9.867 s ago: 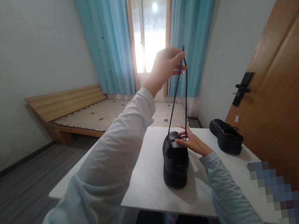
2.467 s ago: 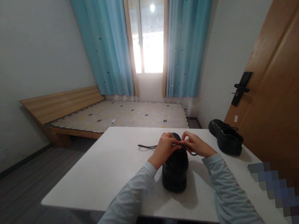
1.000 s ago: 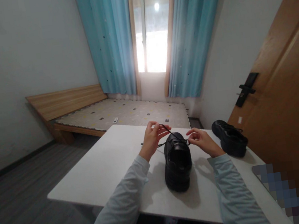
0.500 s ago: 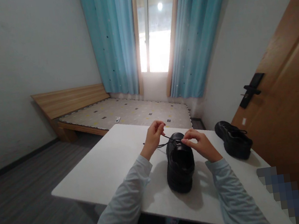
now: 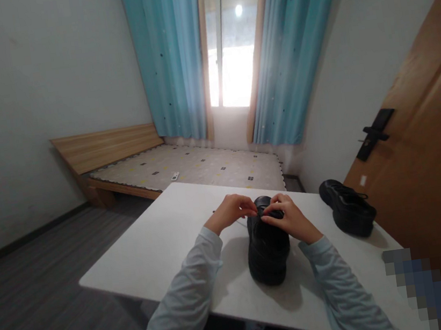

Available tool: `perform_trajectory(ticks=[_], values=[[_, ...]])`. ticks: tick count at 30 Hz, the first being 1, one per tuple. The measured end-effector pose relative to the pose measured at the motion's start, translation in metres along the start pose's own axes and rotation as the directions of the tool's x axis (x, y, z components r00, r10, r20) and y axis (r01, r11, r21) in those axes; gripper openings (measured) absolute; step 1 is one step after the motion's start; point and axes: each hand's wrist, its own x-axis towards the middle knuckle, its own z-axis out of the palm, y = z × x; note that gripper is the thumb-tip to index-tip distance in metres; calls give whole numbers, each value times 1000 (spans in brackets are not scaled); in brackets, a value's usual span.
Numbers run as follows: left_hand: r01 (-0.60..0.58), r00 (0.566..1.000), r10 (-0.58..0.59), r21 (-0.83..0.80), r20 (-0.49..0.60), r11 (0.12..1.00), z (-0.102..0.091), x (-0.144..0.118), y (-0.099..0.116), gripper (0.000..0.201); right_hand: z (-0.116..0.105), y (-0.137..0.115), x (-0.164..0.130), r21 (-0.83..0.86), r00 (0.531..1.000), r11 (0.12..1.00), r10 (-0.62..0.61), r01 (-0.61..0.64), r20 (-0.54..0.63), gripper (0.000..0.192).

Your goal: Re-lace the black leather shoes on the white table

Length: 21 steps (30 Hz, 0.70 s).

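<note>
A black lace-up shoe (image 5: pixel 271 264) stands on the white table (image 5: pixel 141 240) in front of me, its heel towards me and its toe pointing away. Over its lacing my left hand (image 5: pixel 233 210) reaches in from the left, fingers pinched at the shoelace. From the other side my right hand (image 5: pixel 290 216) closes thumb and fingers at the same spot, so the fingertips of both hands nearly meet. The lace between them is mostly hidden by fingers and blends into the black shoe. A short dark lace end shows on the table beyond my left wrist.
A second black shoe (image 5: pixel 348 207) stands near the table's right edge, close to the wooden door (image 5: pixel 427 159). Beyond the table is a low bed (image 5: pixel 188 164) with a small white object (image 5: pixel 175 176) on it. Blue curtains (image 5: pixel 169 58) flank the window.
My left hand has come down and right, from holding the lace stretched out at the upper left to the top of the shoe. My right hand has shifted slightly left towards it.
</note>
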Motion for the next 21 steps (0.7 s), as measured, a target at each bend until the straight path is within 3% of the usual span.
perform_trajectory(ticks=[12,21], values=[[7,997,-9,-34,-72,999,3,2,5,10,6,-4,1,-90,999,996,22,-25,-34,9],[26,1000,-26,-102,4,994,6,1,2,13,8,-2,0,-48,999,999,14,-16,-47,5]])
